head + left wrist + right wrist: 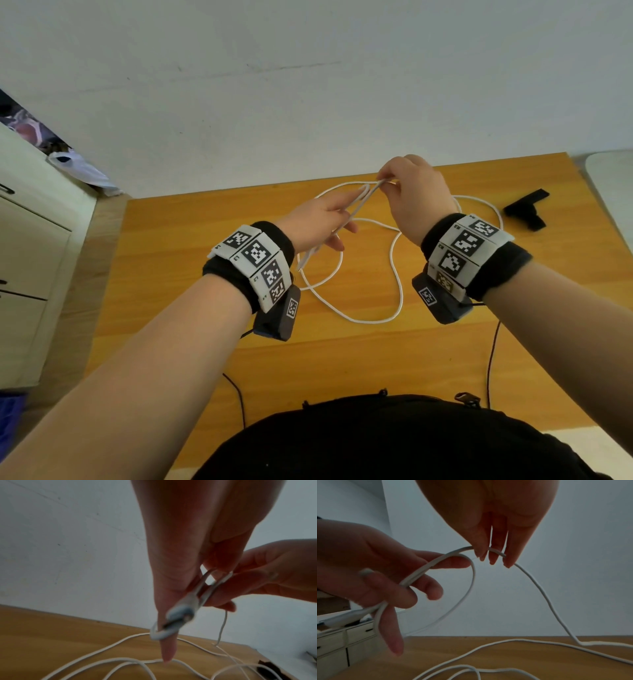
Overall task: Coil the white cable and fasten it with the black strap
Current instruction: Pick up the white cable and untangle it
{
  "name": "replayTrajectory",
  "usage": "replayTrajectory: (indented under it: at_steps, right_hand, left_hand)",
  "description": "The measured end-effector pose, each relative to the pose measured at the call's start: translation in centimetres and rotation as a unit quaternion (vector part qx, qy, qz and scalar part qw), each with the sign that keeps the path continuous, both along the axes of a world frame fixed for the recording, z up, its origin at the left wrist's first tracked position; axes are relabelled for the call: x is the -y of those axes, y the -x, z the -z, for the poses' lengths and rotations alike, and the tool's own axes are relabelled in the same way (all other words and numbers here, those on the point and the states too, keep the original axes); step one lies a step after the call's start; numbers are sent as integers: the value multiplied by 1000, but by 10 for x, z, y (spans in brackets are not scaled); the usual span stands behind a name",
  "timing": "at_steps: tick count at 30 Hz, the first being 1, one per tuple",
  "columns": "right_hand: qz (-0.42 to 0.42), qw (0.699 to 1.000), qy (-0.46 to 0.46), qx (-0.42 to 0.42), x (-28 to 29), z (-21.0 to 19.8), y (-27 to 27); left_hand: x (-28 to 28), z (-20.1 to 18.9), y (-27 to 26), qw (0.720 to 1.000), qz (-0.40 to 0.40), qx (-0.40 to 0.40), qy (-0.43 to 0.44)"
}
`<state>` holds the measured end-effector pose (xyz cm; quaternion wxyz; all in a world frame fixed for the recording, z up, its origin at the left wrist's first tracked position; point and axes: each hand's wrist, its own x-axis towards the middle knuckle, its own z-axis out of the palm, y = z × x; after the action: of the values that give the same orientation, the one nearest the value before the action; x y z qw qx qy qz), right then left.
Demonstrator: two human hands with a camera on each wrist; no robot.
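Note:
The white cable (397,274) lies in loose loops on the wooden table (191,281). My left hand (329,219) is raised above it, thumb pinning a short loop of cable against outstretched fingers (426,588). The plug end (303,263) hangs below the palm. My right hand (416,195) is just right of it, and its fingertips (491,555) pinch the cable at the top of that loop. From there the cable (539,586) drops to the table. The black strap (525,209) lies at the table's far right, untouched.
A white drawer cabinet (30,240) stands left of the table, with a white bag (78,164) behind it. A pale wall runs along the table's far edge. Thin black wires (491,359) run from my wristbands over the near edge. A pale rounded object (609,178) is at far right.

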<state>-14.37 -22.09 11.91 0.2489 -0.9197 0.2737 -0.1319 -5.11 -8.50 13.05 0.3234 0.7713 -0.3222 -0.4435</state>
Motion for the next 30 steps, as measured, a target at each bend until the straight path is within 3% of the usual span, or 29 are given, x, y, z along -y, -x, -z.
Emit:
replayTrajectory:
  at_steps: [8,15,24,27,30]
  right_hand:
    - [-19,999,-30,15,5,-2,-5]
    - [-27,976,-216,4,13,-3,-2]
    - [-33,975,-219,22,20,3,4]
    - [-34,963,-265,20,22,6,6]
    - [-29,955,-293,-41,28,14,10]
  left_hand:
    - [-1,0,-4,971,-84,-222,34]
    - [-1,7,-1,953,-145,-248,98]
    - [7,8,2,952,-155,-245,100]
    - [9,4,1,934,-189,-281,114]
    - [8,0,-4,901,-235,-335,143]
